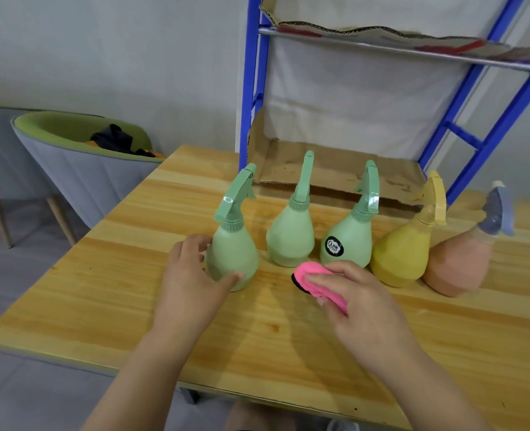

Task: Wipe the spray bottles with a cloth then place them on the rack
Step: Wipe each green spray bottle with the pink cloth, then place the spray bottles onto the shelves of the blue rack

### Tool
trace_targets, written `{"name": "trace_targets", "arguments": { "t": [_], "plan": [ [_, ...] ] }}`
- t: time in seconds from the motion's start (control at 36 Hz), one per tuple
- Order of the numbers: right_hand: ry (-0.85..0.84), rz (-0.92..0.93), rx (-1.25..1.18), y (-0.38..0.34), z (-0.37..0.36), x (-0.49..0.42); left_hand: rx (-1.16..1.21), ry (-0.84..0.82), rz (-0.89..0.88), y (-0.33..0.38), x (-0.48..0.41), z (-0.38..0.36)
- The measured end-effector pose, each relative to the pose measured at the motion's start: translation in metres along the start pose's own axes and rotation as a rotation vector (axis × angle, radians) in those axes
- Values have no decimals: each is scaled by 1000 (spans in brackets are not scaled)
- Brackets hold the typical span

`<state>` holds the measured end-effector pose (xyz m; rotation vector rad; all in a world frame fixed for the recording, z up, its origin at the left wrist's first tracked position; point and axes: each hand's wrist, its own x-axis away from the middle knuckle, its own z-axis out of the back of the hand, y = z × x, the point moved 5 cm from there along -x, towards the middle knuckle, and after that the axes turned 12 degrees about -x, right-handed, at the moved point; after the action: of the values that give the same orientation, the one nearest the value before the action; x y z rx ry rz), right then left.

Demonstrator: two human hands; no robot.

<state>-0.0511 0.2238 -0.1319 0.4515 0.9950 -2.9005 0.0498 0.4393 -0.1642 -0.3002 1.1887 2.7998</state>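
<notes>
While the left hand [192,275] curls round the leftmost green bottle [232,256], thumb laid across its lower front and fingers [193,244] wrapped behind its left side, that bottle stands upright on the wooden worktop [127,293] at the centre left of the frame. Just right of it, low in the centre, the right hand [360,297] grasps a bunched pink cloth [312,279] with a dark edge, its fingers clenched over the top of the wad. The cloth is near the held bottle but apart from it, in front of the base of the third bottle in the row.

Four more spray bottles stand on their bases in a line running toward the right edge: a middle green bottle [290,241], a labelled green bottle [351,234] bearing a round black sticker, a yellow bottle [400,256], and a pinkish-brown bottle [456,265] with a blue-grey trigger head.

Behind the row, in the upper right, rises a blue metal rack [463,126]. A cardboard sheet [335,169] covers its lower shelf, level with the worktop, and torn cardboard [382,35] lies on the shelf above. At the left of the frame a grey chair [80,175] with a green lining holds some dark clothing [114,140].
</notes>
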Motion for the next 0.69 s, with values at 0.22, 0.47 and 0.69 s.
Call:
{"name": "trace_targets", "arguments": {
  "t": [0.22,0.47,0.69],
  "plan": [
    [-5,-27,51,1,7,-2,-70,53,32,12,-22,-15],
    [15,-24,43,1,14,-2,-110,14,15,17,-31,-16],
    [40,-206,-171,7,27,-1,-106,66,-48,32,1,1]
  ]
}}
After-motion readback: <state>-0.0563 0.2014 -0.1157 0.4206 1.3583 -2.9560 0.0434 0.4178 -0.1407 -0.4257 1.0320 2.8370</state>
